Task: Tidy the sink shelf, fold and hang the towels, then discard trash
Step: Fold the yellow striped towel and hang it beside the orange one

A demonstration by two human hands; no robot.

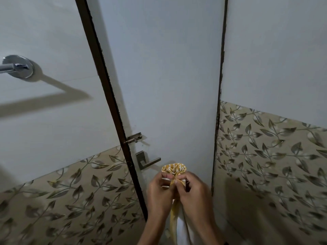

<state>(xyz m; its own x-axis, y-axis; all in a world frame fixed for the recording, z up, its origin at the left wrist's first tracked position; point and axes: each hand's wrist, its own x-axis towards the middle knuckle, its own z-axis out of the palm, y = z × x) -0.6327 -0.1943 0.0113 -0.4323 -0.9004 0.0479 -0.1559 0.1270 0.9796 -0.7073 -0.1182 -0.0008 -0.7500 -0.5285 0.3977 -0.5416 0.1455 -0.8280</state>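
"What sort of room is it?"

"A bathroom in a home, by the look of it. The walls are tiled, with plain white tiles [44, 32] on top and a band of leaf-patterned tiles [265, 156] below."

"Anything besides the tiling?"

"A chrome towel rail [17, 67] is fixed to the left wall and throws its shadow across the white. The pale door [168, 76] sits in a dark frame [106, 85], with a lever handle [148, 160] and a small sliding bolt [133, 137] just above it. A yellow-and-white towel [174, 168] is bunched up in front of that door."
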